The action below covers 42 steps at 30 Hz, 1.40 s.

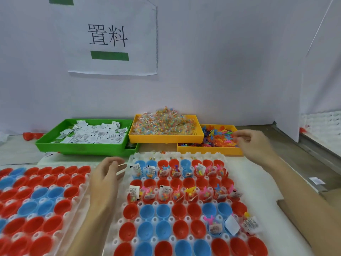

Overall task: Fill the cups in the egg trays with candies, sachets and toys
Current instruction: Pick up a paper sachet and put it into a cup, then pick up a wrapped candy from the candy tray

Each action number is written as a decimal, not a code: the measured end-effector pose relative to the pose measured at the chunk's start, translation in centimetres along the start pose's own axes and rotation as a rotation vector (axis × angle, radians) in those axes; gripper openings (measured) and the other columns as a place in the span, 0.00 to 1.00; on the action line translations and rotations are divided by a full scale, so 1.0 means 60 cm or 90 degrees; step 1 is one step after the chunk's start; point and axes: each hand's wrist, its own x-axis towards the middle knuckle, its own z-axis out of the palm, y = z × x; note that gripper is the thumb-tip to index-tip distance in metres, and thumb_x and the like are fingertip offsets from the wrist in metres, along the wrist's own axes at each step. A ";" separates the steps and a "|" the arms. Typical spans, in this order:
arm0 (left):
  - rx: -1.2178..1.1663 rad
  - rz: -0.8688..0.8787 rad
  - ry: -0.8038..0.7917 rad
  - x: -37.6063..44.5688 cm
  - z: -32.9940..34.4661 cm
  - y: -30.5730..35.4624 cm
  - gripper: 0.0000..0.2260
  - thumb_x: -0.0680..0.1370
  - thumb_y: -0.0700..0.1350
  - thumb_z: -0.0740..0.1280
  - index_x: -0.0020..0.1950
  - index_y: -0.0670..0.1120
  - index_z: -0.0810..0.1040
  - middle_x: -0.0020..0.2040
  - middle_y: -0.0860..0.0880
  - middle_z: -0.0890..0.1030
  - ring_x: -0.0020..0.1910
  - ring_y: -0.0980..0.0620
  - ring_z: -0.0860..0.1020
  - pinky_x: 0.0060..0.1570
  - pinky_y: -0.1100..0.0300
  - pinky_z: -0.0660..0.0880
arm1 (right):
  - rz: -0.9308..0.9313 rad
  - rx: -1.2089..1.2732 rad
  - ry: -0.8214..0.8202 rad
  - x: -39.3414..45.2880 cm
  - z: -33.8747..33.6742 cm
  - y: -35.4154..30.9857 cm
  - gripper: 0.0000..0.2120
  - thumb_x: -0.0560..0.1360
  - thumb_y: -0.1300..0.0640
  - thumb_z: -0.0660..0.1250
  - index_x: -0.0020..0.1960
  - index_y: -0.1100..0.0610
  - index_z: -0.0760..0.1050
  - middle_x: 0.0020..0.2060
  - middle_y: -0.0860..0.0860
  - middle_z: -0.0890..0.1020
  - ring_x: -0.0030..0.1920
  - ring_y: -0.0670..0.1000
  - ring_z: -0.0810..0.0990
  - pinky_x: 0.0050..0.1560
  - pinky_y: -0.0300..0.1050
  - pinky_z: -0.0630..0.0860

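Two white egg trays hold red and blue cups. In the right tray [140, 155] the far row, the third row and three cups [232, 225] near its right edge contain sachets, candies and toys. All cups in the left tray [80, 188] are bare. Behind them stand a green tray [83, 146] of white sachets [92, 134], a yellow tray [166, 139] heaped with candy packets [164, 122], and a yellow tray [208, 150] of coloured toys [217, 137]. My left hand [108, 179] hovers between the egg trays, fingers loosely apart. My right hand [253, 144] reaches into the toy tray, fingertips together among the toys.
A white partition with a paper sign [112, 37] closes off the back. Red cup halves [29, 135] lie at the back left. A loose sachet [316, 180] lies on the table at the right, beside a metal rail [313, 146] and a second partition.
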 end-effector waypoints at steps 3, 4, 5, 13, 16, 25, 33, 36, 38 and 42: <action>0.029 0.067 0.037 0.002 0.002 -0.002 0.14 0.81 0.36 0.58 0.45 0.48 0.81 0.42 0.53 0.84 0.46 0.54 0.82 0.46 0.58 0.78 | 0.012 -0.113 -0.006 0.051 0.008 -0.006 0.11 0.79 0.64 0.64 0.57 0.61 0.82 0.56 0.57 0.84 0.56 0.56 0.81 0.59 0.48 0.76; 0.031 0.085 0.049 0.002 0.004 -0.003 0.14 0.80 0.36 0.58 0.43 0.48 0.81 0.40 0.52 0.83 0.46 0.53 0.82 0.46 0.57 0.78 | 0.013 -0.145 -0.025 0.065 0.011 -0.005 0.11 0.79 0.65 0.64 0.57 0.61 0.82 0.56 0.57 0.84 0.54 0.57 0.81 0.56 0.47 0.76; 0.027 0.096 0.059 0.003 0.006 -0.003 0.13 0.79 0.37 0.58 0.42 0.49 0.80 0.39 0.51 0.83 0.45 0.51 0.82 0.47 0.57 0.78 | 0.015 -0.177 -0.051 0.077 0.014 -0.003 0.11 0.78 0.66 0.64 0.57 0.61 0.83 0.56 0.58 0.84 0.52 0.57 0.82 0.52 0.45 0.75; 0.046 0.095 0.069 0.016 0.005 -0.009 0.11 0.76 0.40 0.60 0.38 0.49 0.79 0.37 0.54 0.81 0.40 0.51 0.79 0.42 0.50 0.76 | 0.022 -0.366 -0.119 0.123 0.049 0.028 0.05 0.74 0.61 0.73 0.50 0.58 0.84 0.56 0.58 0.83 0.54 0.57 0.80 0.55 0.49 0.77; 0.061 0.093 0.067 0.019 0.006 -0.011 0.15 0.78 0.33 0.60 0.38 0.49 0.80 0.37 0.54 0.81 0.39 0.55 0.78 0.41 0.53 0.75 | 0.016 -0.348 -0.121 0.131 0.052 0.033 0.03 0.73 0.60 0.75 0.44 0.56 0.81 0.51 0.57 0.83 0.46 0.53 0.77 0.46 0.45 0.73; 0.052 0.110 0.059 0.021 0.006 -0.015 0.12 0.75 0.40 0.59 0.38 0.50 0.80 0.37 0.55 0.81 0.40 0.57 0.78 0.40 0.56 0.73 | -0.001 -0.221 0.031 0.128 0.060 0.059 0.13 0.80 0.64 0.63 0.62 0.61 0.79 0.54 0.61 0.83 0.54 0.62 0.80 0.51 0.48 0.73; 0.049 0.096 0.063 0.024 0.004 -0.014 0.11 0.72 0.45 0.58 0.38 0.48 0.80 0.37 0.54 0.82 0.43 0.49 0.79 0.46 0.45 0.76 | 0.057 0.318 0.096 -0.009 0.034 -0.006 0.09 0.78 0.65 0.66 0.51 0.54 0.81 0.31 0.51 0.84 0.33 0.47 0.83 0.37 0.40 0.81; 0.052 0.093 0.062 0.022 0.005 -0.013 0.11 0.72 0.44 0.58 0.38 0.48 0.80 0.38 0.54 0.82 0.44 0.48 0.80 0.46 0.45 0.76 | -0.002 0.384 -0.014 -0.079 0.024 -0.040 0.08 0.78 0.64 0.67 0.51 0.53 0.81 0.36 0.54 0.86 0.38 0.51 0.86 0.39 0.39 0.82; 0.052 0.096 0.058 0.021 0.006 -0.012 0.11 0.72 0.44 0.58 0.39 0.48 0.80 0.38 0.53 0.82 0.44 0.48 0.80 0.45 0.46 0.76 | -0.043 0.349 -0.065 -0.111 0.020 -0.056 0.07 0.77 0.63 0.68 0.51 0.54 0.82 0.37 0.54 0.86 0.40 0.52 0.86 0.40 0.39 0.82; 0.064 0.103 0.043 0.025 0.008 -0.018 0.12 0.77 0.38 0.60 0.38 0.47 0.80 0.38 0.51 0.82 0.41 0.50 0.79 0.41 0.51 0.74 | -0.093 0.320 -0.161 -0.149 0.004 -0.081 0.06 0.74 0.58 0.70 0.48 0.54 0.85 0.38 0.51 0.87 0.41 0.49 0.86 0.42 0.36 0.81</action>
